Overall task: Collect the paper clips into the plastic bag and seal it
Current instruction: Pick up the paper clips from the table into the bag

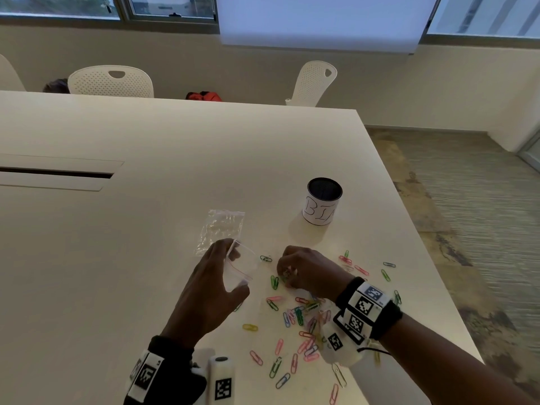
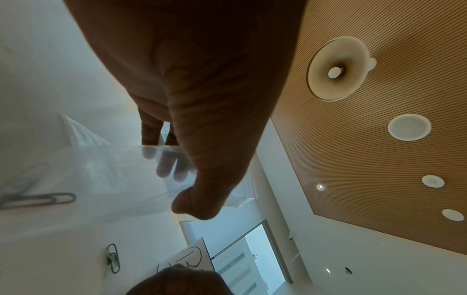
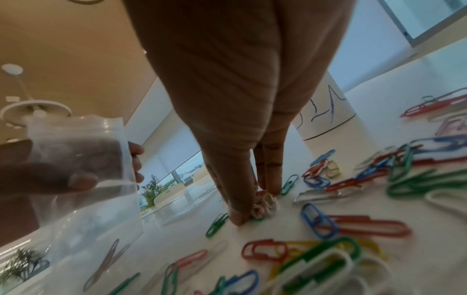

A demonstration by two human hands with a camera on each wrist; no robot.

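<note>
my left hand [image 1: 210,283] holds the plastic bag [image 1: 240,267] just above the desk [image 1: 146,229], thumb on one side and fingers [image 2: 165,167] curled behind the clear film, so its mouth gapes toward my right hand [image 1: 304,271]. that right hand is down on the desk with fingertips [image 3: 237,215] drawn together, pinching a small bunch of paper clips [image 3: 262,201] against the surface; i can't tell how many are in the pinch. the rest of the paper clips, in pink, green, blue, yellow and white, lie scattered over the desk toward its right edge, thickest under and just beside my right wrist, thinning out toward the near edge. one dark green clip [image 1: 266,258] lies between my two hands, just beside the bag's mouth. a second clear bag [image 1: 220,229] lies flat on the desk beyond my left hand. a dark cup wrapped in handwritten white paper [image 1: 321,204] stands upright farther back, near the right edge, well apart from the clips.
</note>
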